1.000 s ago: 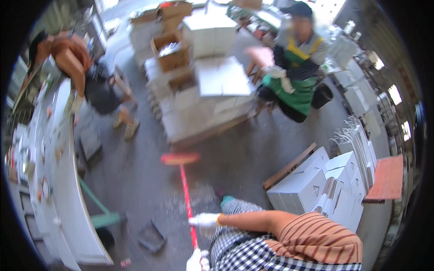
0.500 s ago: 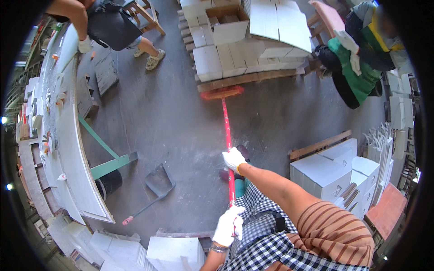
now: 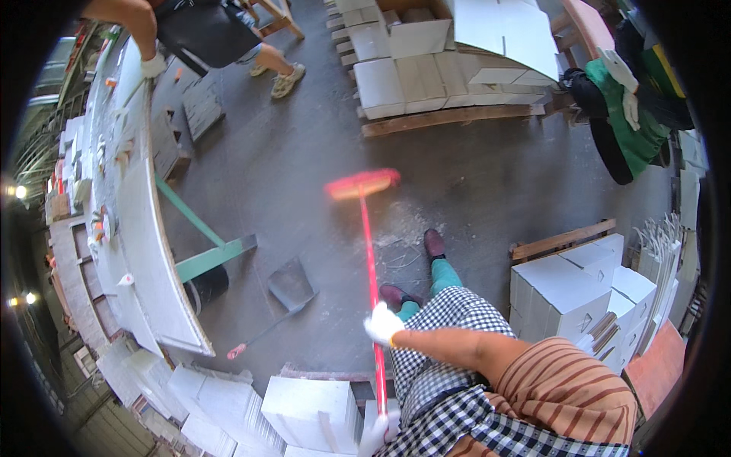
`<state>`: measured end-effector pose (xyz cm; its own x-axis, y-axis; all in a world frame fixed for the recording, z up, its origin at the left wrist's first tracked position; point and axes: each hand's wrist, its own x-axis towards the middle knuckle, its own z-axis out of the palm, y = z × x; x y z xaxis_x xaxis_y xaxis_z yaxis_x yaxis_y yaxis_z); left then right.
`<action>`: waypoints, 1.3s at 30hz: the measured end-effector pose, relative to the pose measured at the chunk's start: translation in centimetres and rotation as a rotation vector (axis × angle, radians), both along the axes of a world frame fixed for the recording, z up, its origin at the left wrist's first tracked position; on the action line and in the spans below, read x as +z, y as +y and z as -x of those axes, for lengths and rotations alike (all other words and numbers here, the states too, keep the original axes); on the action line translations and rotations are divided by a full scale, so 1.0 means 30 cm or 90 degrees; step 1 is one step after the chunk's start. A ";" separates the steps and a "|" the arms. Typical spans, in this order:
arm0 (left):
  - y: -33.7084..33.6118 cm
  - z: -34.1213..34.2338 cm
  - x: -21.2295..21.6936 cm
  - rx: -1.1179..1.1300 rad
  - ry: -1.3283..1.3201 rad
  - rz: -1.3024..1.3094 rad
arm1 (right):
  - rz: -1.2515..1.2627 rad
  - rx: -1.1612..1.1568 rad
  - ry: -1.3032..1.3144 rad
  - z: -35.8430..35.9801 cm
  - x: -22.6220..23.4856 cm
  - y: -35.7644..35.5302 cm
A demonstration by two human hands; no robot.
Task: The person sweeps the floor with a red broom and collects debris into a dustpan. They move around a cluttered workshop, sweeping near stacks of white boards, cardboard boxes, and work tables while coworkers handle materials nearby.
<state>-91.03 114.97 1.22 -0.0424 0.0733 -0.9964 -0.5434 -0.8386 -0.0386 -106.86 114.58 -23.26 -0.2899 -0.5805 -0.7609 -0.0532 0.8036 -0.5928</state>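
A push broom [image 3: 362,185] with a red handle and red bristles reaches out in front of me. Its head is slightly blurred, so I cannot tell whether it touches the floor. My right hand [image 3: 384,324], in a white glove, is closed round the middle of the handle. Lower down, near the handle's end, my gloved left hand [image 3: 378,433] grips it too, its fingers partly hidden. Pale dust and scraps [image 3: 411,225] lie on the grey floor right of the broom head. Left of the handle, a dark long-handled dustpan [image 3: 291,283] rests on the floor.
White boxes [image 3: 419,82] are stacked on a wooden pallet [image 3: 453,120] ahead. More white cartons [image 3: 563,286] stand at right, white stacks [image 3: 312,411] near me. A long worktable [image 3: 145,251] with a green leg is at left. One person stands far left; another is at far right.
The broom head has come away from the pallet edge, toward me and to the left. My left hand has moved lower and nearer my body. My shoes now show beside the handle.
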 end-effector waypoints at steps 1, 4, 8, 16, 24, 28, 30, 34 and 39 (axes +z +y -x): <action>-0.032 0.033 -0.044 0.021 0.024 0.020 | 0.012 0.014 0.022 0.052 -0.029 -0.060; -0.163 0.123 -0.257 0.112 0.072 0.015 | -0.023 -0.105 0.005 0.196 -0.167 -0.243; -0.192 0.011 -0.361 0.294 0.140 -0.169 | -0.035 0.405 0.036 0.156 -0.317 -0.284; -0.295 -0.742 -0.077 -0.049 0.029 -0.093 | 0.114 0.615 0.318 -0.729 -0.093 -0.181; -0.506 -0.578 -0.260 0.150 0.129 -0.018 | 0.058 0.571 0.334 -0.579 -0.136 -0.626; -0.503 -0.500 -0.404 0.179 0.235 -0.062 | -0.045 -0.007 0.102 -0.562 -0.202 -0.674; -0.484 -0.628 -0.361 0.283 0.157 -0.256 | -0.016 0.366 0.201 -0.670 -0.193 -0.576; -0.478 -0.887 -0.214 0.080 0.062 -0.186 | 0.017 0.464 0.279 -0.978 -0.069 -0.362; -0.506 -0.780 -0.148 -0.213 -0.041 -0.110 | -0.074 -0.286 -0.087 -0.839 0.042 -0.220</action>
<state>-67.63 99.77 -3.21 0.0744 0.2396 -0.9680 -0.7774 -0.5940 -0.2068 -81.70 107.97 -22.00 -0.3853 -0.3301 -0.8617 0.3866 0.7902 -0.4755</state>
